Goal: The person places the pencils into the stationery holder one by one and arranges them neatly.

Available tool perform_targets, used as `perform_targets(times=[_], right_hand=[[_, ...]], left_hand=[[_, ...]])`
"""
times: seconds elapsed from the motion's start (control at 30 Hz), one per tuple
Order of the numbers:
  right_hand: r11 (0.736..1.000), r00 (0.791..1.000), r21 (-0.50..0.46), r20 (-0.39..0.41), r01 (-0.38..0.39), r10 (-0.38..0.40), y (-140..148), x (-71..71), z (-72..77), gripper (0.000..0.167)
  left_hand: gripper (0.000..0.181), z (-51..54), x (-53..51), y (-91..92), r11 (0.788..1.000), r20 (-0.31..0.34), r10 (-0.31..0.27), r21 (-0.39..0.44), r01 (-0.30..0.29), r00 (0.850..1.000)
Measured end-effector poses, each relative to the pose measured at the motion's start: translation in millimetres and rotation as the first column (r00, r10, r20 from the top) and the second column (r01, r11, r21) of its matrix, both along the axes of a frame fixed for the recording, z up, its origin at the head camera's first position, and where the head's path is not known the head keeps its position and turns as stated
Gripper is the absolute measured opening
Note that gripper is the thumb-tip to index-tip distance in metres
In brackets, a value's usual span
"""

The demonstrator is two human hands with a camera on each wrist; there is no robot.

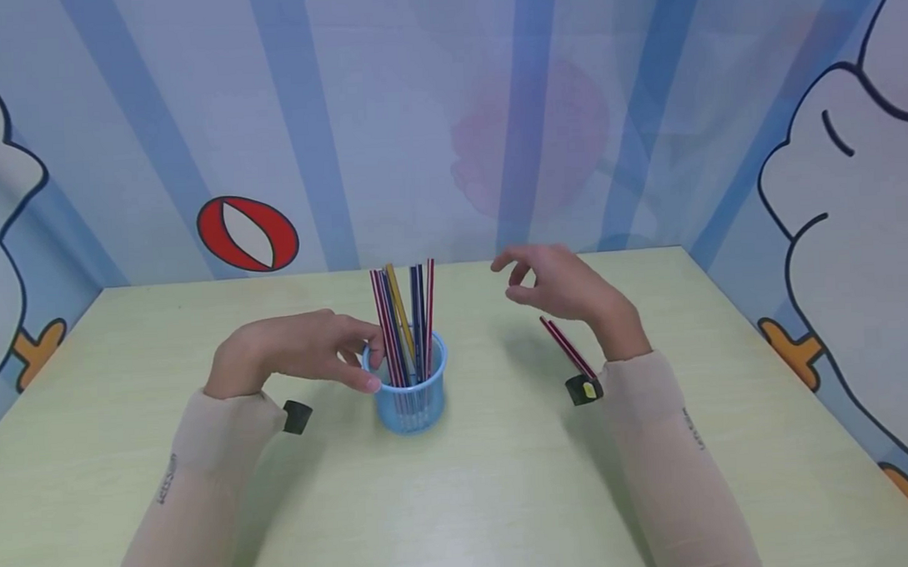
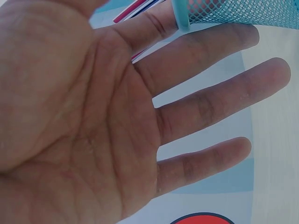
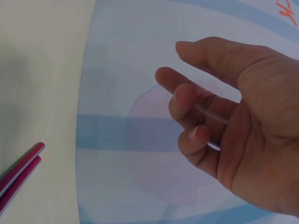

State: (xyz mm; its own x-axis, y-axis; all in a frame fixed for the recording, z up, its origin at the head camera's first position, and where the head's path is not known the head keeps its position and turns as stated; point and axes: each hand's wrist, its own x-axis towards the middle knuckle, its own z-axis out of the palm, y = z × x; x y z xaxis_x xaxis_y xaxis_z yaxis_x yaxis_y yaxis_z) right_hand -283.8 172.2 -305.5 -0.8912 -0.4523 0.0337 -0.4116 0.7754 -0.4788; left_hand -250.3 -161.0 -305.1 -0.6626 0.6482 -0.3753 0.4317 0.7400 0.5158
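Note:
A light blue mesh pen cup stands upright on the table, with several striped and plain pencils leaning in it, one of them yellow. My left hand holds the cup at its left rim. In the left wrist view the index finger passes behind the rim, while the other fingers extend outside the mesh; the thumb tip is out of that view. To the right, my right hand hovers above the table, fingers loosely curled around nothing. Below it lie two red-striped pencils, partly hidden by the wrist.
The pale table reaches back to a blue striped backdrop with a red ball drawing. Cartoon-printed panels flank it. Each wrist carries a small black device.

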Motion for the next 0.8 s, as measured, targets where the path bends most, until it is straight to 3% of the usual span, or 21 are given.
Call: perform_targets(times=[0.43, 0.8], right_hand=[[0.992, 0.997, 0.120, 0.060, 0.034, -0.042, 7, -5.5, -12.0, 0.038], [0.973, 0.977, 0.225, 0.191, 0.046, -0.091, 13, -6.5, -18.6, 0.042]], left_hand=[[0.026, 0.3, 0.1, 0.4, 1.000, -0.010, -0.014, 0.003, 0.014, 1.000], [0.027, -0.3, 0.0, 0.0, 1.000, -0.011, -0.010, -0.004, 0.010, 1.000]])
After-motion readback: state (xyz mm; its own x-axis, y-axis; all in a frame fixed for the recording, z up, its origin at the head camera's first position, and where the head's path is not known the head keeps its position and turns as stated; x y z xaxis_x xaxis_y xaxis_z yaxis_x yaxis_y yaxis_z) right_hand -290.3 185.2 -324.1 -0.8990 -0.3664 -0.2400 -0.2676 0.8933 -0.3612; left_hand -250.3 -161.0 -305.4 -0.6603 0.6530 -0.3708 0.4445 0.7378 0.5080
